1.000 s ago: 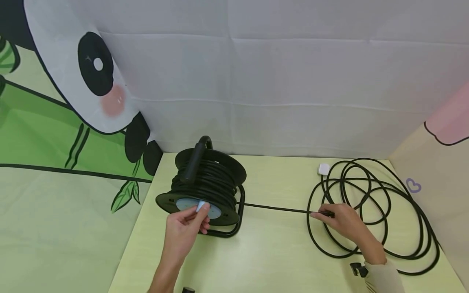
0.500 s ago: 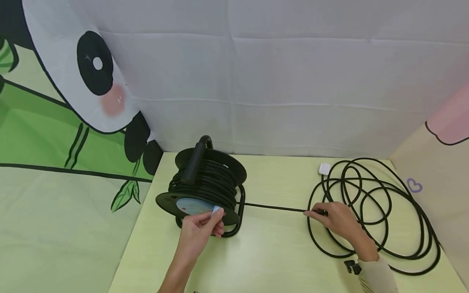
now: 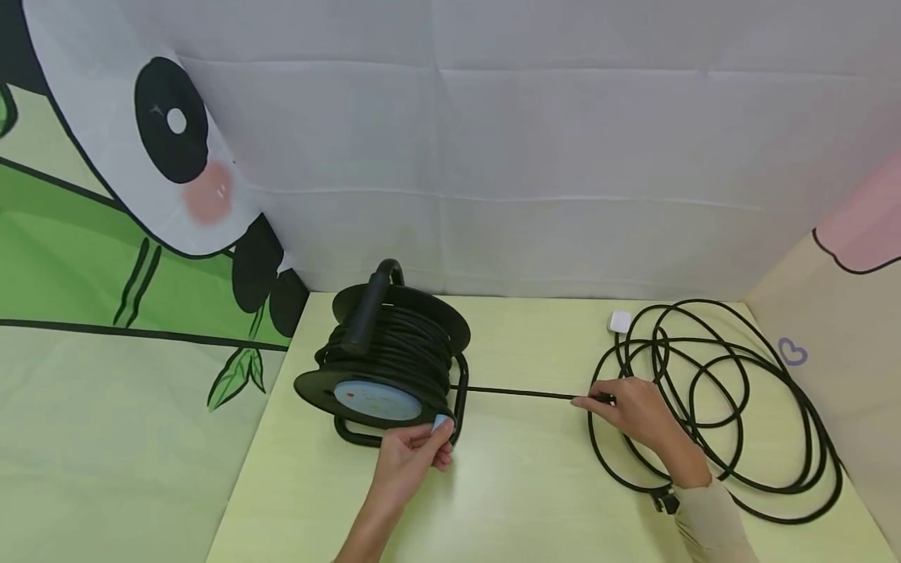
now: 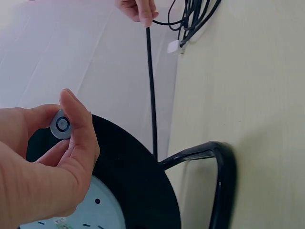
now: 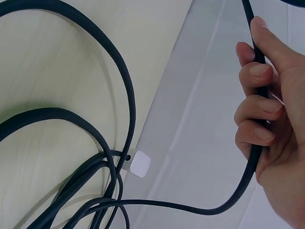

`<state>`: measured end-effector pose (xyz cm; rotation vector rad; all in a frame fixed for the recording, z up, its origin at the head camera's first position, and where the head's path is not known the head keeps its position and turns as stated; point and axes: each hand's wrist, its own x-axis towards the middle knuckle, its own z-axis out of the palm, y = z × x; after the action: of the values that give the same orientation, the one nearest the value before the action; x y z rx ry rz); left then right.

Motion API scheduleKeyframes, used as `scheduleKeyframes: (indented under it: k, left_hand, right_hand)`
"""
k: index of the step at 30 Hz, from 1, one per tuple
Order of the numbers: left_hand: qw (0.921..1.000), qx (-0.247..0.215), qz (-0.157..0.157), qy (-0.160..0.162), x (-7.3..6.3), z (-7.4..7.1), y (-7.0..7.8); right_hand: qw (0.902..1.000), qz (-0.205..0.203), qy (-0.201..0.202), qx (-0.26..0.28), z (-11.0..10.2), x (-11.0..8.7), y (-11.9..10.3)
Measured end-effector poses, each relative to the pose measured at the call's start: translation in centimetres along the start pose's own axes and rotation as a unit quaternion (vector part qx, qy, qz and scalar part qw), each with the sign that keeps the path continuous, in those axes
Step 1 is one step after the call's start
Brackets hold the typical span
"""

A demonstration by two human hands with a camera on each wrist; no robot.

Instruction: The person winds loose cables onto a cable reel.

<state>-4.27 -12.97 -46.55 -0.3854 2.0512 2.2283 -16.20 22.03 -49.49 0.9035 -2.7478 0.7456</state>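
A black cable reel with a blue centre disc stands at the left of the table. My left hand pinches the reel's small light-blue crank knob between thumb and fingers, at the lower right of the front flange. From the reel a taut stretch of black cable runs right to my right hand. In the right wrist view my fingers curl round that cable. Beyond the hand the cable drops into loose loops at the table's right, ending in a white plug.
The reel rests on a black tubular stand and has a black carrying handle on top. A pale wooden table lies under everything. A white cloth backdrop rises behind, with a printed panda cloth at the left.
My left hand has carried the knob rightward along the flange as the reel's crank turns. The right hand has shifted slightly left toward the reel, still gripping the cable.
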Motion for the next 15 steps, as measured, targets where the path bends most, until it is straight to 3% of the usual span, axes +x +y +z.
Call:
scheduleKeyframes:
  k: [6,15]
  left_hand:
    - [0.9996,0.008,-0.026,0.006,0.5,-0.2,-1.4]
    - [0.9988,0.02,-0.04,0.021,1.1,-0.9,-3.5]
  right_hand:
    - [1.0,0.004,-0.003,-0.003,-0.1,0.4,0.3]
    - [0.9991,-0.033,0.022,-0.016,-1.2,0.9,0.4]
